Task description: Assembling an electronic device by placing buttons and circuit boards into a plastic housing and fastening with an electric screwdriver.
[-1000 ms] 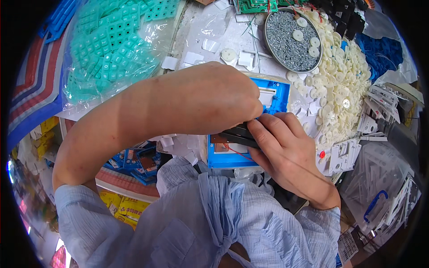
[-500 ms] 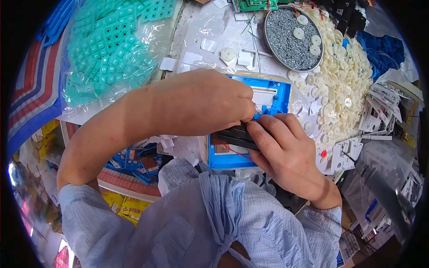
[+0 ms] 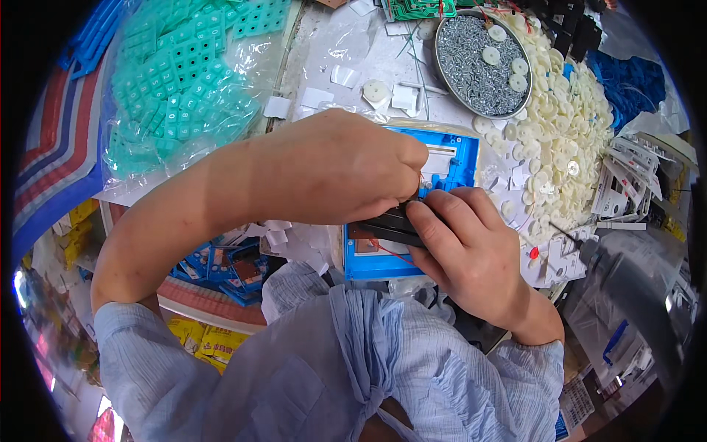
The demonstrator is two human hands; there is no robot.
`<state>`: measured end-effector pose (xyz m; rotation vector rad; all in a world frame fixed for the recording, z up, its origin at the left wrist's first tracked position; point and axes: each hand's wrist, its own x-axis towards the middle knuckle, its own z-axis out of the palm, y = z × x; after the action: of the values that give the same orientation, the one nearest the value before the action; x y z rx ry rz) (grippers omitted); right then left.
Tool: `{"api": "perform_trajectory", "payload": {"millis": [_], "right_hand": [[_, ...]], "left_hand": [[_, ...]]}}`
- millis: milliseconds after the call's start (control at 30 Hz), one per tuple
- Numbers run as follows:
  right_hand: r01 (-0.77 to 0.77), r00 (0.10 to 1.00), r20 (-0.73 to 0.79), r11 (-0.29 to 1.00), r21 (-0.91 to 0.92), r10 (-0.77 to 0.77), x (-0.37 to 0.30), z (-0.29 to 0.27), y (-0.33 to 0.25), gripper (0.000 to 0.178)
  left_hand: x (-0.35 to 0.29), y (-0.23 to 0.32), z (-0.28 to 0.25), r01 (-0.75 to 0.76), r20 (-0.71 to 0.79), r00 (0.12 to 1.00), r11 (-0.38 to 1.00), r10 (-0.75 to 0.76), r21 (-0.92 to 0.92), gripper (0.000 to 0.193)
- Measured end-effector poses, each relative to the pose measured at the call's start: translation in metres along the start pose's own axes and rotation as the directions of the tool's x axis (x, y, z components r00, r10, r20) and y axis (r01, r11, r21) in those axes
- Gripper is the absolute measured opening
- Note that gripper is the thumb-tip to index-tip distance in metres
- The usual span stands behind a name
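A blue plastic casing (image 3: pixel 375 268) lies on the bench in front of me, with a copper-coloured board and red wire showing inside. Over it, my right hand (image 3: pixel 475 239) is closed on a black plastic part (image 3: pixel 392 227), thumb and fingers pressing its right end. My left hand (image 3: pixel 357 166) reaches across the casing, curled into a fist with its fingertips pinched at that part's upper edge. Whatever those fingertips hold is hidden; a thin reddish wire shows beside them. Both hands nearly touch.
Teal keypad sheets (image 3: pixel 180 81) fill a clear bag at the left. A round metal tray of screws (image 3: pixel 471 70) stands beyond the casing, beside piled cream plastic discs (image 3: pixel 567 140). A dark powered screwdriver (image 3: pixel 626 272) juts in from the right. Blue assemblies (image 3: pixel 224 269) lie lower left.
My left fist has shifted slightly right along the black part. The screwdriver at the right has swung up and leftward. My right hand stays put.
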<state>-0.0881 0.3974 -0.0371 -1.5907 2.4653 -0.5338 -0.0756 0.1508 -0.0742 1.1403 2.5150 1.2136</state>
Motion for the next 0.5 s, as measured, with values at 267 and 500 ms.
{"api": "perform_trajectory", "payload": {"millis": [267,500], "right_hand": [[0.015,1.0,0.025,1.0,0.004,-0.016,0.0008,-0.0018,0.0008,0.046],[0.016,0.999,0.035,1.0,0.008,-0.017,-0.0002,-0.0021,0.0007,0.052]], "left_hand": [[-0.0011,-0.0016,-0.0006,0.022,0.016,1.0,1.0,-0.021,-0.023,0.021],[-0.0009,-0.0014,-0.002,0.038,0.043,0.998,0.999,-0.038,-0.001,0.024]]}}
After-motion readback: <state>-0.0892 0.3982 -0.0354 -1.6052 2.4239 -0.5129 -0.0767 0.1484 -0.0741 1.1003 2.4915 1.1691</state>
